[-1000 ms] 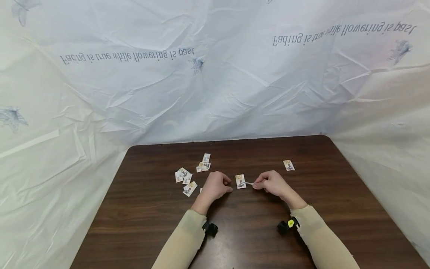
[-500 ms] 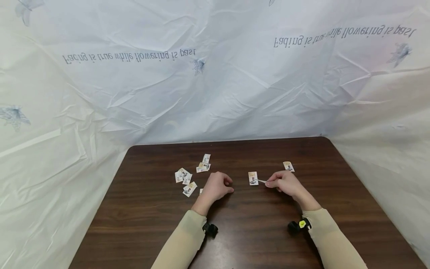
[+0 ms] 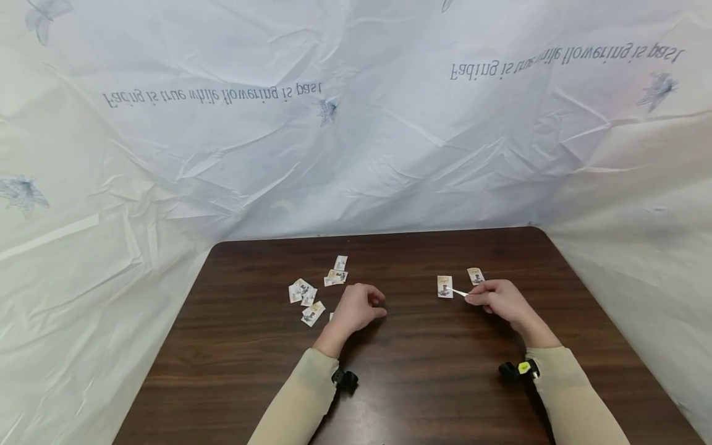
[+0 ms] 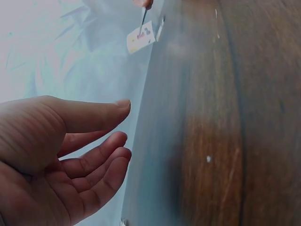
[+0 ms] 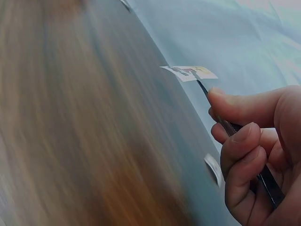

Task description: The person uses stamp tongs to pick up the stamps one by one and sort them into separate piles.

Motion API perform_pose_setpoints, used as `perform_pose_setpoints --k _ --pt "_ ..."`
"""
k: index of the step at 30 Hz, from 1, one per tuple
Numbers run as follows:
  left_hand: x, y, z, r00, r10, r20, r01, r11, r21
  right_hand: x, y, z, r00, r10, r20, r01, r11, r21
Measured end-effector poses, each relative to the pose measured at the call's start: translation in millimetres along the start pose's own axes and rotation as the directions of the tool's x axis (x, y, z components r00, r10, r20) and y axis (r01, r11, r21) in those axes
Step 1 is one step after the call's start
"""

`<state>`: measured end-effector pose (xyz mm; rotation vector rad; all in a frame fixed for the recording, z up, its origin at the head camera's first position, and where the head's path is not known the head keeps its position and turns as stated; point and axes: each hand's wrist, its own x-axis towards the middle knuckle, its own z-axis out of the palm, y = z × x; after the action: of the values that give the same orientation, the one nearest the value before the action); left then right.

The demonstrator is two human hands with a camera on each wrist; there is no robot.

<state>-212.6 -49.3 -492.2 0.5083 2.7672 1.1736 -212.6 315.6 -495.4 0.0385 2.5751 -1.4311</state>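
Two hands, one tweezers, one table — seven-plus cards show.

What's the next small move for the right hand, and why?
Probably lower the held card onto the table, just left of the rightmost card: tweezers in the right hand grip it, it appears raised in the wrist views, and the rightmost card lies close by.

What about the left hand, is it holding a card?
No, the left hand has nothing in its grasp, while one card is at the tip of the tweezers in the right hand.
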Motion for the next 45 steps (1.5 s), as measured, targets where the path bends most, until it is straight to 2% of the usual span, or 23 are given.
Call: perform_pose_setpoints --k 5,9,13,15,19,23,27,30,34,39,45 --pt "-1.3 -2.1 -1.0 1.000 0.016 -0.001 -0.016 1.000 -0.027 -1.9 10.1 -21.0 1.000 0.011 -0.029 -0.012 1.000 -0.024" --pt "-3.7 -4.9 -5.3 0.998 0.059 0.014 -0.059 0.998 -0.028 -2.4 19.0 -36.3 0.998 0.037 -0.057 -0.038 0.999 -0.030" --pt "-11.1 -12.8 -19.8 0.994 0.111 0.002 -0.111 0.994 -0.015 -1.3 29.1 -46.8 0.996 0.054 -0.071 -0.055 0.998 -0.008" --pt "-16.9 -19.6 -30.8 0.993 0.115 -0.019 -0.115 0.993 -0.009 -0.6 33.8 -51.1 0.996 0.059 -0.071 -0.059 0.998 0.006" --pt "-30.2 -39.9 -55.8 0.994 0.082 -0.068 -0.082 0.997 0.002 0.5 42.5 -60.2 0.995 0.083 -0.057 -0.082 0.996 0.031" --pt "-43.5 -63.7 -77.4 0.996 0.029 -0.086 -0.029 1.000 0.009 0.4 48.4 -68.0 0.994 0.103 -0.033 -0.102 0.994 0.038" --pt "-52.9 -81.8 -89.8 0.995 -0.049 -0.081 0.052 0.998 0.044 2.1 51.3 -74.2 0.992 0.122 -0.023 -0.121 0.991 0.053" --pt "-55.8 -90.1 -94.7 0.994 -0.086 -0.069 0.091 0.993 0.074 4.9 53.6 -77.8 0.990 0.137 -0.017 -0.136 0.989 0.066" --pt "-56.7 -95.9 -96.4 0.993 -0.107 -0.044 0.110 0.990 0.084 7.5 55.9 -81.2 0.988 0.153 -0.004 -0.152 0.985 0.085" --pt "-55.3 -98.6 -94.0 0.992 -0.122 -0.027 0.124 0.989 0.085 8.9 57.4 -84.1 0.985 0.171 0.002 -0.170 0.980 0.102" --pt "-54.5 -96.9 -92.8 0.986 -0.167 -0.025 0.168 0.982 0.083 9.3 55.4 -84.3 0.983 0.185 0.020 -0.186 0.976 0.114"
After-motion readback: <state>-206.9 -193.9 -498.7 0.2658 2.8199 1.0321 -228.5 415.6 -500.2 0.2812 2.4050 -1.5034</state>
